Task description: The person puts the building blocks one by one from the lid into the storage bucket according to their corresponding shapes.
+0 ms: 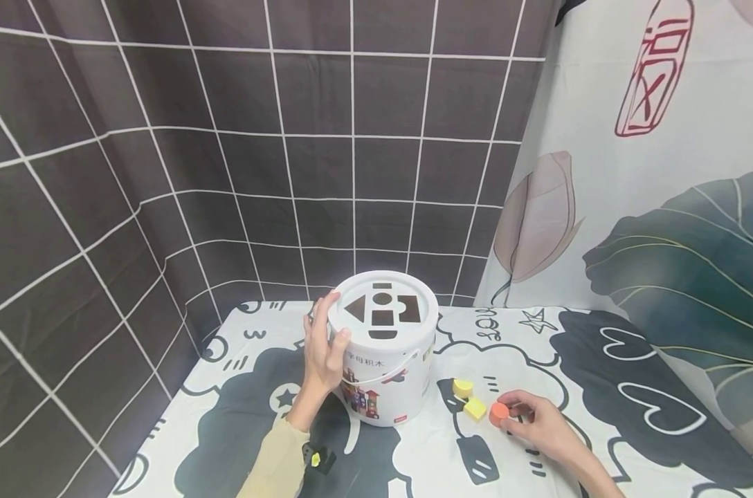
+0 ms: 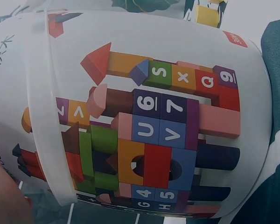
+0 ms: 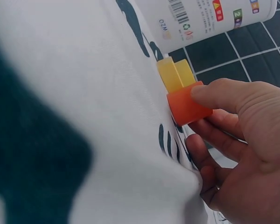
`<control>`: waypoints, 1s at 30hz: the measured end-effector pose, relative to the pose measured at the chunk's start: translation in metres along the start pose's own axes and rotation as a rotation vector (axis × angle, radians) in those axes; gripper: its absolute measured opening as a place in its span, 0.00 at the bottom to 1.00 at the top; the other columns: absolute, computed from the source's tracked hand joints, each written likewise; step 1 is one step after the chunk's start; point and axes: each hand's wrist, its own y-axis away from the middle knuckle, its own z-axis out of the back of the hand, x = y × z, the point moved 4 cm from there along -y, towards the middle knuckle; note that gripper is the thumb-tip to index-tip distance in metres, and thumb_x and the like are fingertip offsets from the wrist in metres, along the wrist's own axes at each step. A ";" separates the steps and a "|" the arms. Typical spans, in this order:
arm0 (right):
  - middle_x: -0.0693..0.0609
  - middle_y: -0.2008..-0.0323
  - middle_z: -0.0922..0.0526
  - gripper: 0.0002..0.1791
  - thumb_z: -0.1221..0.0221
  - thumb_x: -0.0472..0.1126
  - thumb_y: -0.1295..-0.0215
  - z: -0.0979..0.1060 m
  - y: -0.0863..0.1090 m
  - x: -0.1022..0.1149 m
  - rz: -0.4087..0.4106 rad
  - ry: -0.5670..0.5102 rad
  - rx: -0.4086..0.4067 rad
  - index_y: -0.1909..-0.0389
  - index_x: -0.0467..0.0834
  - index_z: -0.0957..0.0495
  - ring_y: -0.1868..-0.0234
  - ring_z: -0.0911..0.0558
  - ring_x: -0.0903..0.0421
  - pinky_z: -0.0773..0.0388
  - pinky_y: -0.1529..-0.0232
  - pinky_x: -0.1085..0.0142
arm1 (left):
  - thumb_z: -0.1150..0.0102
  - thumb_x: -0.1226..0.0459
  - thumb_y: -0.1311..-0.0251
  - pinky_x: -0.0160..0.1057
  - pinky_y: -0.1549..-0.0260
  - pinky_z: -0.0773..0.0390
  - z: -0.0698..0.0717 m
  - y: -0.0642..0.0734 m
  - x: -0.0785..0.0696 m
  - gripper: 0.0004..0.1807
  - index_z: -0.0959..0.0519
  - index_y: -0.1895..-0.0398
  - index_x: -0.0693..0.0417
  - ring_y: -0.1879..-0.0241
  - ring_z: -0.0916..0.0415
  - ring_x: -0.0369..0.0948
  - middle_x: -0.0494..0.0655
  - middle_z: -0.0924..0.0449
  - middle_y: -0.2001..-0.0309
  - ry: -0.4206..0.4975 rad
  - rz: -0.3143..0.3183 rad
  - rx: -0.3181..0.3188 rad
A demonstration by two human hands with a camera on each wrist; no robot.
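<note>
A white bucket (image 1: pixel 419 387) with printed building-block pictures stands upright; its lid (image 1: pixel 423 290) has several shaped cut-outs. My left hand (image 1: pixel 320 353) rests against its left side, fingers extended up to the lid's rim and thumb near the front edge. Only part of that hand shows in the left wrist view, beside the bucket's handle (image 2: pixel 49 116). To the right of the bucket, my right hand (image 1: pixel 541 422) pinches an orange cylinder-like block (image 3: pixel 186 105) between thumb and fingers. Two yellow blocks lie just left of it: one rounded block (image 1: pixel 462 387) and one squarish block (image 1: pixel 475 409).
A patterned black-and-white cloth (image 1: pixel 439 463) covers the table. Behind the bucket hangs a dark curtain (image 1: pixel 314 166) with a white grid. A pale curtain (image 1: pixel 576 104) with leaf prints hangs at the right. A small dark object with a yellow spot (image 1: pixel 317 458) shows beside the left sleeve.
</note>
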 end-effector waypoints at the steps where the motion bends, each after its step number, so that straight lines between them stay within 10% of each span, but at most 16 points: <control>1: 0.54 0.65 0.16 0.20 0.28 0.36 0.52 0.000 0.000 0.000 -0.008 -0.004 -0.001 0.56 0.41 0.18 0.66 0.22 0.58 0.28 0.64 0.66 | 0.58 0.53 0.42 0.73 0.35 0.59 0.000 0.000 0.000 0.34 0.31 0.34 0.61 0.32 0.40 0.66 0.60 0.30 0.35 0.001 0.002 0.002; 30: 0.53 0.62 0.16 0.18 0.29 0.38 0.46 0.016 -0.005 0.008 0.118 -0.004 -0.009 0.54 0.38 0.19 0.63 0.20 0.60 0.26 0.59 0.60 | 0.59 0.54 0.45 0.71 0.34 0.60 0.000 0.000 0.002 0.35 0.32 0.34 0.61 0.32 0.41 0.65 0.61 0.30 0.34 0.004 0.024 0.024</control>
